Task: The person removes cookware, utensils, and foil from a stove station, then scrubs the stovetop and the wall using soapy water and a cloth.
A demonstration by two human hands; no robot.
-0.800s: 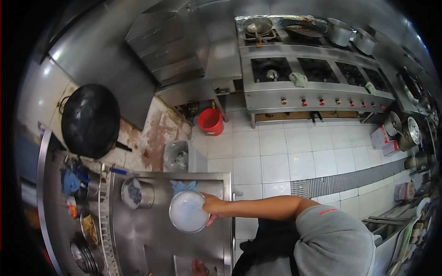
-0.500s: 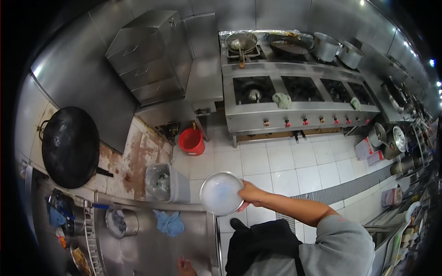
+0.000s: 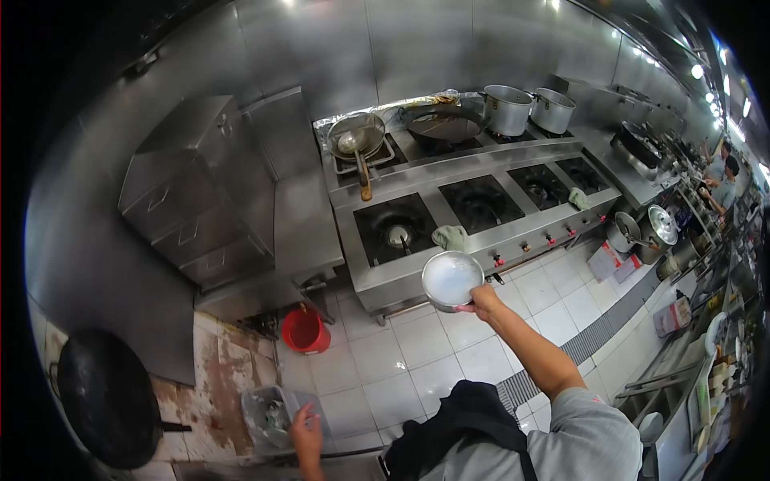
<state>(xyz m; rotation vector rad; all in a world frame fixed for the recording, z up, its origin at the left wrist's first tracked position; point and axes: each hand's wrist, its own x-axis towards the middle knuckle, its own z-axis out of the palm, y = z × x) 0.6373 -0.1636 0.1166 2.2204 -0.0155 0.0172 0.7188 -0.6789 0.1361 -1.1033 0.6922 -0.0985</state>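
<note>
A round metal bowl (image 3: 453, 280) with whitish, soapy-looking liquid in it is held out in front of the stove by my right hand (image 3: 483, 301). The fingers of that hand are closed on the bowl's right rim. A green-grey cloth (image 3: 450, 237) lies on the stove's front edge, just behind the bowl. My left hand (image 3: 305, 430) is low in the view, in front of the grey waste bin (image 3: 269, 414). Its fingers are partly spread and nothing shows in it.
The stove (image 3: 481, 186) bears pans and two tall pots (image 3: 507, 111). A red bucket (image 3: 305, 329) stands on the floor near the metal cabinet (image 3: 200, 192). A large black wok (image 3: 107, 398) leans at the lower left. Two people (image 3: 722, 188) are far right.
The view has swung toward the stove. My right hand has carried the bowl from over the metal sink counter to the stove's front. My left hand has come up beside the waste bin.
</note>
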